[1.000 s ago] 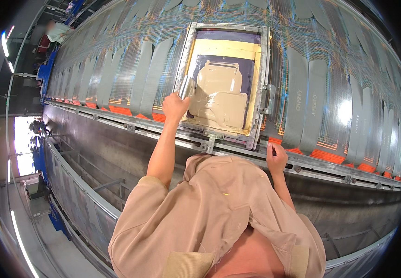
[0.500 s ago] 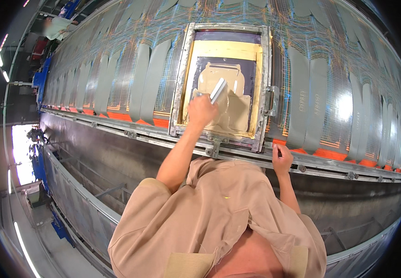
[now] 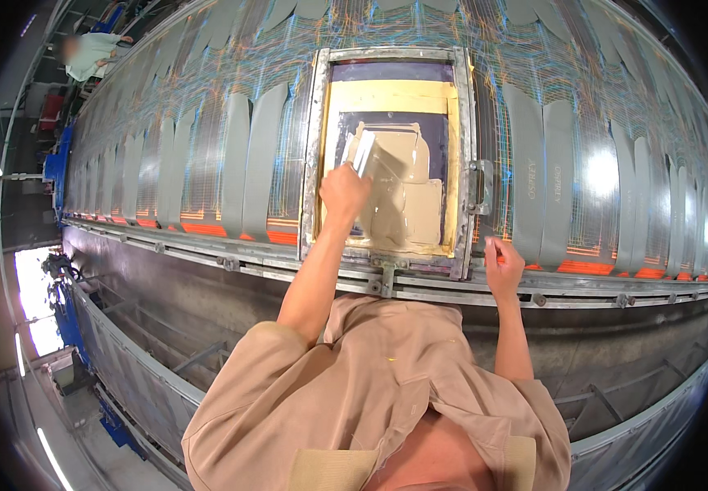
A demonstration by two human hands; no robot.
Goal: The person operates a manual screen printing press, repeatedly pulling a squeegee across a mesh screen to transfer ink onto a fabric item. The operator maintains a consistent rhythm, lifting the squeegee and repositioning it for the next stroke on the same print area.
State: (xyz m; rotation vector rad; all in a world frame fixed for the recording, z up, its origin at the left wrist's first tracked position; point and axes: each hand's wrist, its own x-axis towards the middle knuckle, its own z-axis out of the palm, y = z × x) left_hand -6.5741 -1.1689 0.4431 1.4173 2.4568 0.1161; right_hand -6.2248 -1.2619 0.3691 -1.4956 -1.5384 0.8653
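Observation:
My left hand [image 3: 344,193] is closed around a squeegee [image 3: 363,152] with a pale, straight blade. The squeegee stands tilted over the left part of a screen printing frame [image 3: 463,123], its shadow falling across the mesh. Wet beige ink [image 3: 424,209] lies in thick patches on the mesh, inside a border of yellow tape [image 3: 391,98]. My right hand [image 3: 504,268] hovers just right of the frame's near right corner, fingers curled in loosely, and no object shows in it.
Grey cut fabric pieces [image 3: 527,176] lie in rows along the long table, over criss-crossed coloured lines. A metal rail [image 3: 321,272] runs along the near edge. The frame has a side handle [image 3: 481,186]. Another person [image 3: 92,56] stands at the far left.
My left hand and the squeegee have shifted left across the screen, the blade now more upright. My right hand has risen slightly beside the frame. The view has tilted a little.

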